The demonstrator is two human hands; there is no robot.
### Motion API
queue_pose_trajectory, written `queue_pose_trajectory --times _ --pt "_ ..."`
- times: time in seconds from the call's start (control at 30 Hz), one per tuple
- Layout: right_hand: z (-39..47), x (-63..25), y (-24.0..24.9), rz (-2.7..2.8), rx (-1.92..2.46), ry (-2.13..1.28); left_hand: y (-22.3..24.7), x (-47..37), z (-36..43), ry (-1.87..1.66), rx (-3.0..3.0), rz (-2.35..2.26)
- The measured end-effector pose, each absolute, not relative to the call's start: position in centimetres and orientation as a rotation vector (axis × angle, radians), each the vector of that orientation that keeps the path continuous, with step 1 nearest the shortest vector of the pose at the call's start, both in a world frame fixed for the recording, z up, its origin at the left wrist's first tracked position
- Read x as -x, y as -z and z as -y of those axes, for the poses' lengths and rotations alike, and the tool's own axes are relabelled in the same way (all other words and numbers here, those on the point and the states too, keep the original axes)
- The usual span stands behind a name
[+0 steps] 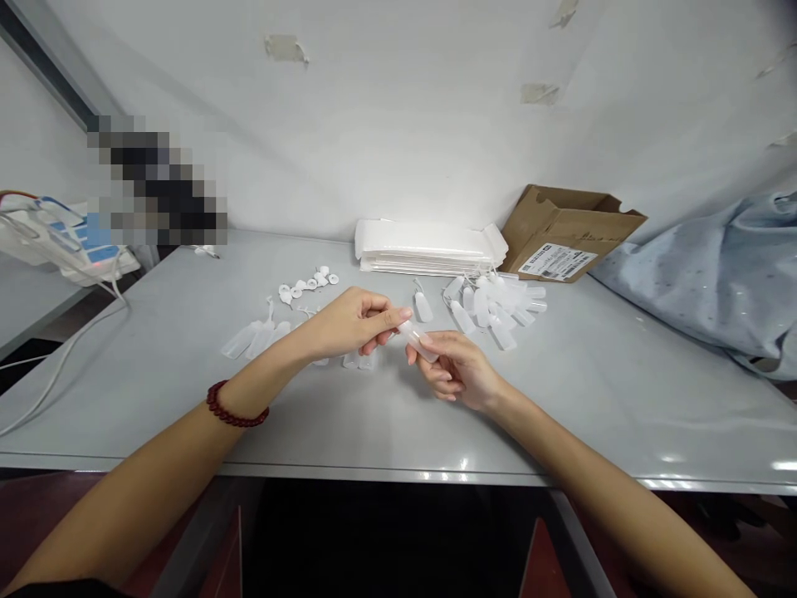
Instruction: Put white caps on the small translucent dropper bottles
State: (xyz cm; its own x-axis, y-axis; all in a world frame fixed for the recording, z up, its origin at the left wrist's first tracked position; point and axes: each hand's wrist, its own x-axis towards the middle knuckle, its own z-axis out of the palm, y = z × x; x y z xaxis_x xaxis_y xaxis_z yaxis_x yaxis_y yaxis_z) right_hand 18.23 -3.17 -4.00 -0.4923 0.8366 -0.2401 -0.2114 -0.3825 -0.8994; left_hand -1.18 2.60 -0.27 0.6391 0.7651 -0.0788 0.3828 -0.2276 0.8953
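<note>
Two bare forearms stretch from the lower corners over a grey counter, the left wearing a dark red bracelet. Between the left hand and right hand tilts a frosted plastic tube, fingers of both pinched on it: left at its upper end, right lower down. Beyond, white caps lie left; right, a heap of frosted pieces sits before a cardboard box.

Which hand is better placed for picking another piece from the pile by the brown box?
Probably the right hand: it's nearer the pile, though it pinches a translucent piece, which the left hand also holds.
</note>
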Motion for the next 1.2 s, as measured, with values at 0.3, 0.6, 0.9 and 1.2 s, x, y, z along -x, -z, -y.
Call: queue_pose_trajectory --times 0.3,0.6,0.9,1.2 --pt "3.1 -18.5 4.0 1.082 0.938 -1.965 0.2 1.6 -2.7 -0.525 -1.874 -0.729" --pt "3.2 -18.2 4.0 1.168 0.981 -1.776 0.7 1.2 -2.9 -0.964 -1.791 -1.012" --pt "3.7 -17.4 4.4 1.369 1.136 -1.519 0.8 0.5 -2.1 -0.575 -1.940 -1.006" --pt "3.2 -17.9 4.2 1.241 1.075 -1.724 0.7 1.2 -2.7 -0.555 -1.930 -0.753"
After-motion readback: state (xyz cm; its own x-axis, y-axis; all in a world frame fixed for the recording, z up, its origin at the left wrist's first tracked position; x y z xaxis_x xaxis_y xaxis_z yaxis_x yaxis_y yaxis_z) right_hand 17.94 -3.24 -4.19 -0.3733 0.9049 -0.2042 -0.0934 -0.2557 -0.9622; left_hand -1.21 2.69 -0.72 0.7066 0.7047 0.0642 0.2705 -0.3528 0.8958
